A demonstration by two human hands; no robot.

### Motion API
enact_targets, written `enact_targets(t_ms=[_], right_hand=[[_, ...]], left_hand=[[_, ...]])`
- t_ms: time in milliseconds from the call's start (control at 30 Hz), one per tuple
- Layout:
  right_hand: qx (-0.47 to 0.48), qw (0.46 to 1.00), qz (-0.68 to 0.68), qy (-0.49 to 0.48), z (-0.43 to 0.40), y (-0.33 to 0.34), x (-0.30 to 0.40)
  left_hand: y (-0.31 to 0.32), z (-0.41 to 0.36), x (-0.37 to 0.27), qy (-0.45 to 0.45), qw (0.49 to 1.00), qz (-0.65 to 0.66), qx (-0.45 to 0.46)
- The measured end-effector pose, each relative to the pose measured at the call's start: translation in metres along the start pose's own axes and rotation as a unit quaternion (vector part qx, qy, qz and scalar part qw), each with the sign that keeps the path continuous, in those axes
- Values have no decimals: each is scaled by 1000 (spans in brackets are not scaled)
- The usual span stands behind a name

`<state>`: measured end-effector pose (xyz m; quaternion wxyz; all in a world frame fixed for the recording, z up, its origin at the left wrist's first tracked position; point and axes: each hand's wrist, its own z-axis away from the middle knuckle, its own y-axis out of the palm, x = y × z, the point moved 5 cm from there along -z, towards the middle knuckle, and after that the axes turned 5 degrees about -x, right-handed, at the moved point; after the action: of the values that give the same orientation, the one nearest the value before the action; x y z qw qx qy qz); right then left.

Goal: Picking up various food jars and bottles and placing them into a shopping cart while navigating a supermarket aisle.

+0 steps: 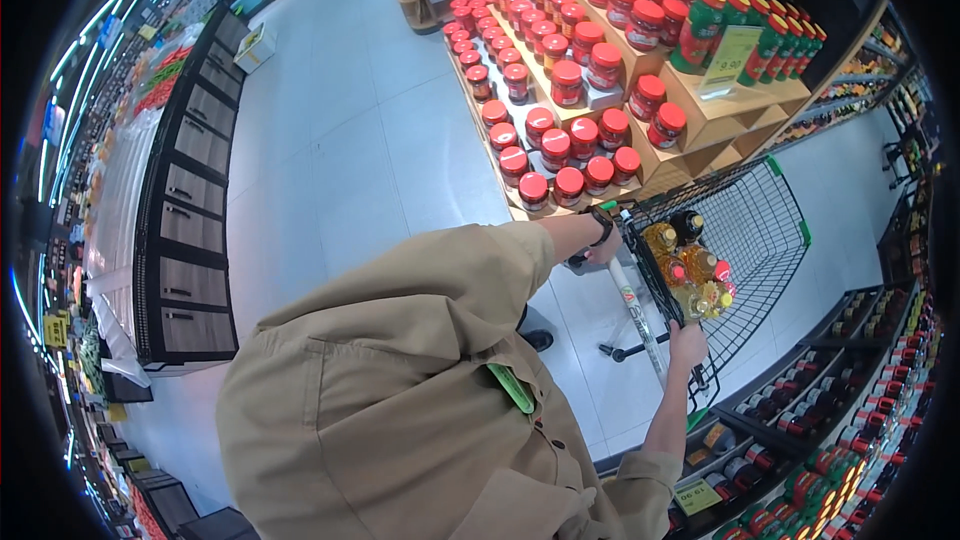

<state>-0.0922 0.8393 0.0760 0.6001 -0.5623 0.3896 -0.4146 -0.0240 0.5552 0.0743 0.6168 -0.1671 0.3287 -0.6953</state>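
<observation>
A black wire shopping cart [750, 247] with green corner pieces stands before me. My left hand [604, 246], a dark band on its wrist, is closed around the near left end of the cart, by its pale handle bar [634, 315]; its fingers are partly hidden. My right hand [688, 345] grips the black rear rim of the basket at its right side. Just beyond the rim, several bottles stand together in the basket: golden oil bottles [699, 264], a dark bottle [686, 225] and pale bottles with yellow or pink caps [690, 300].
To the left, close to the cart, a stepped wooden display [675, 157] holds many red-lidded jars [555, 146] and green bottles [697, 30]. Dark shelves of bottles [795, 390] run along the right. Behind me is a produce counter [187, 195] beside a tiled aisle [337, 120].
</observation>
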Motion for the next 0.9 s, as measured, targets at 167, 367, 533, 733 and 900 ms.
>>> enact_targets(t_ms=[167, 367, 533, 733, 900], right_hand=[[-9, 1000, -4, 20, -2, -2, -1], [-36, 999, -10, -7, 1, 10, 0], [-44, 999, -10, -5, 16, 13, -3], [-39, 999, 0, -11, 30, 8, 4], [-41, 999, 14, -8, 51, 7, 5]], left_hand=[[4, -10, 3, -5, 998, 47, 30], [2, 7, -4, 17, 1000, 3, 1], [2, 19, -18, 20, 999, -33, -31], [25, 12, -17, 16, 999, -16, -49], [32, 28, -29, 31, 998, 32, -49]])
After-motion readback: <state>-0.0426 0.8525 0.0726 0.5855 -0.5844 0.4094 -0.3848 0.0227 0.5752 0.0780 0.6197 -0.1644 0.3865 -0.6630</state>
